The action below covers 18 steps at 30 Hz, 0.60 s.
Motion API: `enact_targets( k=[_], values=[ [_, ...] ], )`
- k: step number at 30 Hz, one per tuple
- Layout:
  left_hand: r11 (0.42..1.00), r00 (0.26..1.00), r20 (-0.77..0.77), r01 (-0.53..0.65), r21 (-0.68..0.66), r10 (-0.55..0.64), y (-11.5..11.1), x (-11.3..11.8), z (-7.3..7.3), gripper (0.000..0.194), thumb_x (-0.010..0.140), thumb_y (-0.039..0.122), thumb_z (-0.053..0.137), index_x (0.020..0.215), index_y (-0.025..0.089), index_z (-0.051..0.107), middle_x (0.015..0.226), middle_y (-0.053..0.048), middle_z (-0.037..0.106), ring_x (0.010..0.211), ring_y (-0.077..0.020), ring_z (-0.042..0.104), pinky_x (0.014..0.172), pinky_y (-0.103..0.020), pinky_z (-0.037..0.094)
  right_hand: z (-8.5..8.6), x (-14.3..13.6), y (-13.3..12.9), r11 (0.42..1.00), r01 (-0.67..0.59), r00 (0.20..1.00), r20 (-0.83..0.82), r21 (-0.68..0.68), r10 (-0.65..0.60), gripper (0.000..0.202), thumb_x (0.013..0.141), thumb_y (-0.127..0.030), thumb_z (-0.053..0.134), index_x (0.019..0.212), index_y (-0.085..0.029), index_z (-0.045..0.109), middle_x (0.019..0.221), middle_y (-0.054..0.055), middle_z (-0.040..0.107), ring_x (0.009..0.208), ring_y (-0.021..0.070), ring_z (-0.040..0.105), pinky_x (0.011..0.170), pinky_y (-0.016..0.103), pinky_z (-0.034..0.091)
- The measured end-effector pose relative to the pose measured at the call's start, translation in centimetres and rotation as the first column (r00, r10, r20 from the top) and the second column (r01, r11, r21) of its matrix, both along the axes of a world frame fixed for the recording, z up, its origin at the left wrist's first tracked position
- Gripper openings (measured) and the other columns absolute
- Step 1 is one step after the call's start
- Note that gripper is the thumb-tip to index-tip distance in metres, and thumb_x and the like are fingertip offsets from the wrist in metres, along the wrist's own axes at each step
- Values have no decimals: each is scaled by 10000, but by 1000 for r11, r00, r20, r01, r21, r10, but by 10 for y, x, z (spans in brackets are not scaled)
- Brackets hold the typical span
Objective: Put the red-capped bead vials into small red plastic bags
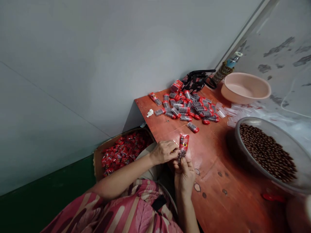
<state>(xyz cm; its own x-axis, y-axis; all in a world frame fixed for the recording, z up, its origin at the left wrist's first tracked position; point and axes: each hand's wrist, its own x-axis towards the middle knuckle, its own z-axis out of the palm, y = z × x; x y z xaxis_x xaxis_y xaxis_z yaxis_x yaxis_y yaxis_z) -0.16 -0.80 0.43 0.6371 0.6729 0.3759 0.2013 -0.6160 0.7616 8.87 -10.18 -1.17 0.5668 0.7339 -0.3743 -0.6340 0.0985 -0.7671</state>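
My right hand (185, 176) pinches the lower end of a small clear and red packet (184, 142), which has dark round balls in its lower part. The fingers of my left hand (165, 152) are closed at the packet's left edge. Just beyond the packet, a clear tube with a red cap (192, 127) lies on the red table (213, 149). Farther back is a loose pile of similar filled tubes (184, 109).
A cardboard box of red packets (123, 152) stands left, below the table's edge. To the right are a large bowl of brown balls (267, 152), clear empty tubes (230, 111) and a pink basin (245, 87). A black flowered bag (194, 81) sits by the wall.
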Motion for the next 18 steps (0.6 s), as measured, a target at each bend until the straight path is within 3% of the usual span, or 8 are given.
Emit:
enact_targets(
  k=[4,5,7,9,10,14,18],
  values=[
    [976,977,42,213,-55,-211,-6,-4,2,142,766,228,511,725,200,644,718,-66,616,715,-167,555,741,-266,402,-5,6,2,999,24,1000,-4,23,-24,224,628,-249,731,738,-160,558,579,-57,593,432,48,527,421,145,441],
    [978,982,65,185,-97,-180,-9,-4,2,154,774,237,505,730,194,646,722,-64,621,711,-163,556,738,-263,404,-6,7,2,999,25,1000,17,21,-26,230,626,-251,733,738,-157,555,578,-55,593,427,48,522,418,148,437],
    [964,991,124,-4,-265,39,-11,-4,0,184,795,267,488,757,175,643,714,-54,622,674,-148,551,693,-253,409,-6,8,1,1000,12,996,86,1,-12,246,639,-254,729,792,-150,565,622,-35,618,445,56,542,431,158,446],
    [851,951,162,-151,-503,264,-12,-1,-2,214,789,325,513,804,152,639,701,-40,617,636,-136,542,628,-238,405,-5,7,0,1000,1,989,147,-22,2,273,666,-263,713,867,-147,570,689,-8,646,481,68,576,454,165,461],
    [777,933,180,-142,-613,312,-11,2,-3,244,769,359,544,823,140,637,699,-34,614,626,-132,539,603,-231,400,-4,6,-1,1000,-4,986,168,-30,9,278,680,-268,704,891,-150,568,705,-5,652,492,71,586,466,167,469],
    [539,909,298,102,-836,290,-9,14,-5,340,679,435,641,741,100,625,625,-5,567,529,-86,478,510,-201,349,-4,2,-3,997,-46,969,241,-55,58,282,706,-270,686,935,-166,558,729,-11,658,531,85,613,510,189,500],
    [412,884,319,165,-896,341,-12,21,-7,334,656,422,671,657,100,582,579,8,526,472,-60,437,448,-184,301,-6,2,-4,995,-77,952,293,-67,93,305,700,-271,692,945,-178,536,791,2,664,558,107,627,533,232,526]
  ],
)
